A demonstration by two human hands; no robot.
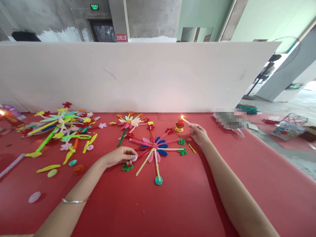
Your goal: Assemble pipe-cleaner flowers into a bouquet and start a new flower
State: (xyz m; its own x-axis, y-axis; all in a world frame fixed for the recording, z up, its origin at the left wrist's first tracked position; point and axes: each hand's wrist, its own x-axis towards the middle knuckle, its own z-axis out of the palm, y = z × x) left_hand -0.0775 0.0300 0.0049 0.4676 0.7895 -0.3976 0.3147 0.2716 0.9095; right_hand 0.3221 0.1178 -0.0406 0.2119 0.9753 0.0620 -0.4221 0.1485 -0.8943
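A pipe-cleaner flower (154, 149) with blue and pink petals and long pink, yellow and white spokes lies flat on the red table (172, 204). My left hand (120, 155) rests beside it, fingers pinched on a small pale disc (134, 158) at a spoke's end, just above a green loop (127, 167). My right hand (198, 134) holds a thin white stick (187, 121) with its tip in the flame of a small red candle in a gold holder (179, 125).
A heap of finished pipe-cleaner flowers (61, 126) and loose coloured discs (52, 173) cover the left of the table. Another small flower (128, 122) lies behind. A second lit candle (10, 118) stands at the far left. A white board (138, 75) walls the back edge.
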